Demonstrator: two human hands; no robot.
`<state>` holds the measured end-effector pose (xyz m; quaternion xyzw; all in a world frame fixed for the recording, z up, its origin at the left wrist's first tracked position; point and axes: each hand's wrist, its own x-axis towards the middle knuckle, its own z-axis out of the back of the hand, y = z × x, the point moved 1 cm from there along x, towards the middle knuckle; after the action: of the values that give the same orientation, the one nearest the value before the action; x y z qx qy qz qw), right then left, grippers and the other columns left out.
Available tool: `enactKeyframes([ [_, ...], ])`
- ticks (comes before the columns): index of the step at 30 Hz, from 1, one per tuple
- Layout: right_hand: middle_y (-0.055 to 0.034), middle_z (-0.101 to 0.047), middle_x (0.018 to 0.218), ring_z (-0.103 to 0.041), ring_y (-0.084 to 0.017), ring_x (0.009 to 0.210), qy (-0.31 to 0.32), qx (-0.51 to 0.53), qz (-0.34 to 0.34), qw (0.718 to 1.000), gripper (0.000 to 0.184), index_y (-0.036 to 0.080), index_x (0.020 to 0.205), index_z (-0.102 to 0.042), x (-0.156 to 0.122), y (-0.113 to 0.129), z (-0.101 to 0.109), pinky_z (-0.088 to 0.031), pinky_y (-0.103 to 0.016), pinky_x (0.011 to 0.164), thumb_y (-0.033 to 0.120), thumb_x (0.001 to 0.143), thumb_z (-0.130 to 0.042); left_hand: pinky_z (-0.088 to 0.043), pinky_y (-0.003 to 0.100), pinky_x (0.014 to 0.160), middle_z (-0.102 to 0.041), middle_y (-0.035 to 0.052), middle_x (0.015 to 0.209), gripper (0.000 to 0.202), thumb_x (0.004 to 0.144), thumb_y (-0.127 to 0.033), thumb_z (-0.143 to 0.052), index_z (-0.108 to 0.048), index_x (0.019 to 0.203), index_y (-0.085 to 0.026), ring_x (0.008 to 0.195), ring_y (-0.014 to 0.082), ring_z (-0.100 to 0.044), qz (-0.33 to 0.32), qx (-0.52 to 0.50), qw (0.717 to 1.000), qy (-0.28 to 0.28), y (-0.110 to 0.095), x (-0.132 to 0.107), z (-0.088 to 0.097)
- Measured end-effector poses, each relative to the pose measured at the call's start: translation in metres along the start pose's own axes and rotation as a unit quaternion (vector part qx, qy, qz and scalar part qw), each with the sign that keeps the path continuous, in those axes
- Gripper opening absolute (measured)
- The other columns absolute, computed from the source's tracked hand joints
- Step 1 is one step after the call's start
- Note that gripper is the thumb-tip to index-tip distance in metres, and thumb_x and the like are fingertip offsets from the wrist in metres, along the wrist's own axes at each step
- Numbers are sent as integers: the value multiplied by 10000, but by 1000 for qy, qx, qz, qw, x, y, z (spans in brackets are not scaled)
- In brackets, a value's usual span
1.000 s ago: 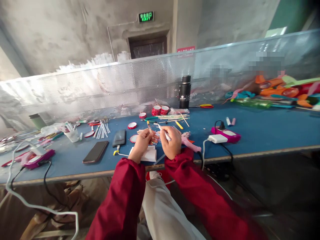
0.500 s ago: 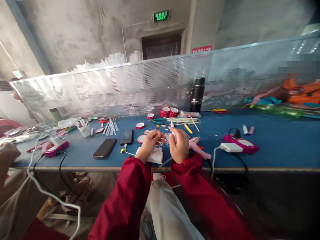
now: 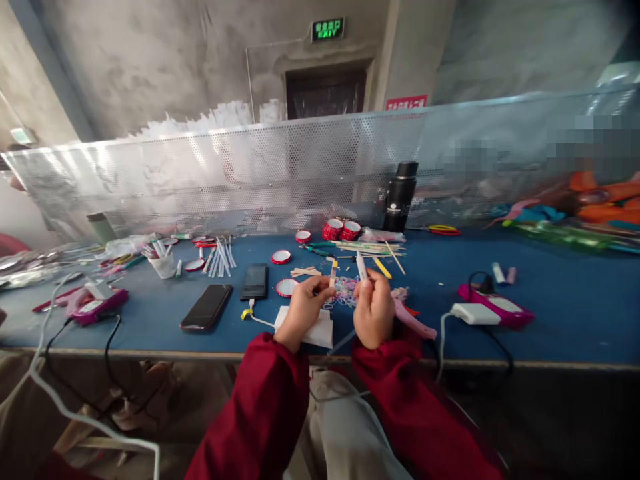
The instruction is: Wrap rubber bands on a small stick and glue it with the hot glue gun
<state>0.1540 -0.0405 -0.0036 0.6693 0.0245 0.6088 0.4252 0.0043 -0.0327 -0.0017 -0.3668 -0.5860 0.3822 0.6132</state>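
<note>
Both my hands are up over the near edge of the blue table [image 3: 560, 307], in dark red sleeves. My left hand [image 3: 303, 310] pinches a short thin stick with a yellow tip [image 3: 333, 271], held upright. My right hand [image 3: 374, 312] is closed around a white stick [image 3: 361, 265] that points up and slightly left. Between the two hands lies a heap of small pale elastic bands [image 3: 345, 293]. A white box [image 3: 311, 328] sits under my left wrist. A pink glue gun [image 3: 413, 319] lies just right of my right hand.
Two phones [image 3: 207, 307] [image 3: 255, 281] lie left of my hands. Red tape rolls [image 3: 341, 229], a black flask [image 3: 400, 196], loose sticks and white tubes [image 3: 219, 256] lie further back before a perforated metal screen [image 3: 200, 173]. Pink devices with cables [image 3: 493, 308] [image 3: 93, 307] flank me.
The view has shifted a little. My right hand turned the white stick from leaning left to nearly upright, and both hands stayed closed on their sticks.
</note>
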Motion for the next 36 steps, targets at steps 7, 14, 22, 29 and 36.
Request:
enactKeyframes([
  [7,-124,-737,1092,-703,-255,1025,-30,9,17,999,362,190,1335,-555,2,-4,4,-546,-441,935,376,1031,-490,-406,268,678,-690,30,835,108,855,-274,-693,-673,792,-190,772,158,-585,-46,106,993,-28,-4,-9,-4],
  [14,-108,-757,1000,-728,-224,878,-41,24,-4,999,250,208,1126,-577,1,1,2,-577,-415,863,373,1060,-401,-391,264,665,-655,20,797,103,868,-263,-660,-649,799,-187,718,143,-544,-27,94,994,-52,-7,-11,-2],
  [22,-118,-755,1034,-726,-216,857,-12,106,-79,991,351,197,1177,-583,5,-4,7,-588,-407,841,486,1007,-478,-335,253,596,-501,-31,658,164,803,-312,-670,-581,752,-184,614,108,-424,-1,6,997,-82,-1,-2,6],
  [29,-101,-760,1079,-724,-230,961,39,157,-135,978,366,224,1108,-597,7,4,79,-587,-390,819,554,951,-575,-345,242,570,-521,-24,629,284,789,-382,-673,-513,655,-189,577,95,-434,-9,-16,998,-62,3,4,9],
  [36,-86,-743,933,-686,-238,813,131,-2,-90,987,334,216,969,-658,35,-16,115,-558,-399,756,531,863,-634,-366,232,562,-562,-13,639,302,775,-434,-686,-553,672,-183,567,93,-452,4,0,999,-49,3,5,11],
])
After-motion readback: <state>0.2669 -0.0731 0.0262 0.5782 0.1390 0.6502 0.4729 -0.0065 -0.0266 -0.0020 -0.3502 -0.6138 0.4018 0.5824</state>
